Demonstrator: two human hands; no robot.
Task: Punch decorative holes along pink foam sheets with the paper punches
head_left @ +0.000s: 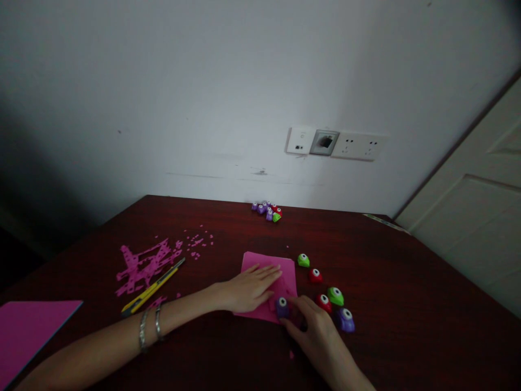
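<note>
My left hand (249, 288) lies flat on a pink sheet of paper (268, 262), fingers stretched toward its right side. At the sheet's lower right edge, my right hand (311, 323) grips a purple craft punch (282, 307) between thumb and fingers. The punch has a white top with a dark star-like mark and rests over the paper. Beside my right hand stand several more punches: a green punch (303, 260), a red punch (315, 276), a second green punch (336, 296), another red punch (324, 303) and a purple one (346, 320).
Left of the sheet lie cut pink paper scraps (142, 266), small punched bits (197, 241) and a yellow utility knife (152, 289). A larger pink sheet (32, 331) sits at the left. More punches (266, 209) cluster by the wall, below wall sockets (354, 146).
</note>
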